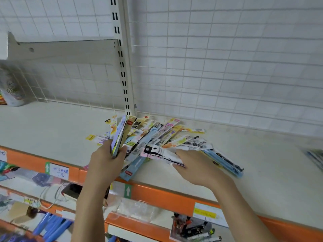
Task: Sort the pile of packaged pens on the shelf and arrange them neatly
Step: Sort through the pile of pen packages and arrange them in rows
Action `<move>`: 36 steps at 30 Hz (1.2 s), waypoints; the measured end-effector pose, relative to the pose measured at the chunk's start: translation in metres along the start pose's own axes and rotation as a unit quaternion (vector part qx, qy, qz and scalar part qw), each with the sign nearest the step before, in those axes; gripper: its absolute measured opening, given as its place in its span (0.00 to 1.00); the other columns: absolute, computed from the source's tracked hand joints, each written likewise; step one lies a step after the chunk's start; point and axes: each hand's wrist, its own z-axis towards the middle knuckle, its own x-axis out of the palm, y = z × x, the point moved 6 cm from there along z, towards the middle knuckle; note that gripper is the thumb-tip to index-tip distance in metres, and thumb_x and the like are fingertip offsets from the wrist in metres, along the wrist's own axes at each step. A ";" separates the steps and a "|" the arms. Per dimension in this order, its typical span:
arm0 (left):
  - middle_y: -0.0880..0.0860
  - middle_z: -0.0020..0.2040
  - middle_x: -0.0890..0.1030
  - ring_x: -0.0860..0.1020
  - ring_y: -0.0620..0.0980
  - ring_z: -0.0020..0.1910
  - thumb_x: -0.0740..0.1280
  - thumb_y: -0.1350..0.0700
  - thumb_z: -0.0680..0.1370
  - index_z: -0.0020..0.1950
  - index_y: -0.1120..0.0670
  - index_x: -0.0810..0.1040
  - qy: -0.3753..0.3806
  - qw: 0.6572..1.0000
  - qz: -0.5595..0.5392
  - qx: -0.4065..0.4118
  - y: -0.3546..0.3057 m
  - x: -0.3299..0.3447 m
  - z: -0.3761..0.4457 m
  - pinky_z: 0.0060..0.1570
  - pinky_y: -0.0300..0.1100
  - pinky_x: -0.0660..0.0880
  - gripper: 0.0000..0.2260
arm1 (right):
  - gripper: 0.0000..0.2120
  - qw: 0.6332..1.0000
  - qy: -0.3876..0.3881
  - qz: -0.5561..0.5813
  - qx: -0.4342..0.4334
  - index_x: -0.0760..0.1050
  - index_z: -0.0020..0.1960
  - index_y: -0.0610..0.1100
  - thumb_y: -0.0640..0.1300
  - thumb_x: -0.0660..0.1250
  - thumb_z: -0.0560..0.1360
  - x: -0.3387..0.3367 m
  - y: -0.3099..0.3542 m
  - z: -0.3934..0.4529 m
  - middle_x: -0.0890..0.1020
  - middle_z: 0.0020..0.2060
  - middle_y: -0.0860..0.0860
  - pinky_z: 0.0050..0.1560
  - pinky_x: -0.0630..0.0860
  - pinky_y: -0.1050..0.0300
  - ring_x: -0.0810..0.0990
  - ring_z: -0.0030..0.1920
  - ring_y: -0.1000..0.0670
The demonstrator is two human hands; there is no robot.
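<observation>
A messy pile of packaged pens (157, 137) lies fanned out on the cream shelf (52, 130), just in front of the slotted upright. My left hand (106, 161) grips a small upright stack of pen packs (120, 135) at the pile's left side. My right hand (194, 166) lies on the pile's right part, and its fingers pinch a white and pink pen pack (162, 152). A light blue pack with a black pen (225, 163) sticks out to the right behind my right hand.
A white wire-grid back panel (227, 67) stands behind the shelf, and a bracket (61, 51) juts out at upper left. A printed can (12, 89) stands far left. The orange shelf edge (157, 191) runs in front, with stocked lower shelves beneath. More packs (314, 158) lie far right.
</observation>
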 end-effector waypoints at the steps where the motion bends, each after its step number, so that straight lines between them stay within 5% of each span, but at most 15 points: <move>1: 0.55 0.31 0.73 0.71 0.58 0.33 0.64 0.54 0.77 0.39 0.58 0.71 0.005 1.000 0.001 0.006 -0.004 0.004 0.001 0.29 0.43 0.64 0.10 | 0.11 1.000 -0.011 0.011 0.006 0.67 0.61 0.47 0.49 0.56 0.80 -0.003 -0.006 -0.003 0.76 0.44 0.50 0.37 0.70 0.54 0.74 0.43 0.47; 4: 0.56 0.29 0.72 0.70 0.56 0.30 0.64 0.55 0.77 0.38 0.57 0.70 0.014 0.999 -0.003 0.030 -0.019 0.016 0.002 0.28 0.43 0.63 0.11 | 0.05 0.995 -0.056 0.061 0.052 0.63 0.53 0.45 0.46 0.57 0.80 -0.016 -0.028 -0.011 0.75 0.40 0.50 0.34 0.65 0.54 0.73 0.41 0.45; 14: 0.54 0.31 0.72 0.69 0.54 0.31 0.66 0.58 0.76 0.42 0.60 0.72 0.056 0.994 -0.010 0.096 -0.074 0.066 0.010 0.29 0.40 0.63 0.06 | 0.20 0.919 -0.250 0.236 0.196 0.66 0.61 0.46 0.54 0.67 0.74 -0.051 -0.109 -0.055 0.78 0.41 0.52 0.40 0.74 0.53 0.78 0.40 0.47; 18: 0.58 0.33 0.77 0.77 0.50 0.29 0.64 0.57 0.78 0.41 0.56 0.70 0.061 0.991 -0.066 0.095 -0.106 0.088 0.006 0.25 0.41 0.66 0.07 | 0.11 0.854 -0.403 0.261 0.202 0.66 0.55 0.40 0.44 0.64 0.77 -0.073 -0.146 -0.090 0.71 0.31 0.55 0.33 0.74 0.49 0.71 0.30 0.50; 21: 0.57 0.35 0.79 0.79 0.36 0.25 0.63 0.56 0.79 0.44 0.56 0.70 0.078 0.985 -0.121 0.092 -0.133 0.113 -0.009 0.24 0.28 0.70 0.06 | 0.09 0.799 -0.470 0.315 0.202 0.64 0.51 0.42 0.44 0.63 0.78 -0.078 -0.177 -0.116 0.69 0.30 0.53 0.32 0.74 0.42 0.69 0.28 0.50; 26: 0.54 0.35 0.81 0.79 0.32 0.29 0.64 0.57 0.78 0.47 0.60 0.72 0.090 0.978 -0.144 0.124 -0.173 0.155 -0.034 0.26 0.30 0.71 0.06 | 0.08 0.778 -0.441 0.380 0.237 0.64 0.48 0.42 0.41 0.64 0.77 -0.059 -0.224 -0.135 0.68 0.30 0.51 0.30 0.67 0.51 0.67 0.27 0.54; 32: 0.51 0.35 0.79 0.82 0.50 0.39 0.67 0.55 0.76 0.41 0.52 0.70 0.072 0.967 -0.217 0.116 -0.216 0.190 -0.058 0.40 0.49 0.75 0.06 | 0.11 0.777 -0.307 0.457 0.304 0.64 0.38 0.45 0.38 0.65 0.74 -0.027 -0.252 -0.126 0.69 0.30 0.51 0.27 0.64 0.65 0.67 0.30 0.52; 36: 0.54 0.37 0.78 0.78 0.51 0.37 0.68 0.56 0.75 0.43 0.50 0.71 0.051 0.955 -0.279 0.089 -0.233 0.221 -0.076 0.42 0.44 0.75 0.06 | 0.09 0.778 -0.316 0.449 0.305 0.64 0.38 0.44 0.38 0.64 0.73 -0.037 -0.271 -0.141 0.68 0.29 0.51 0.27 0.63 0.63 0.66 0.29 0.51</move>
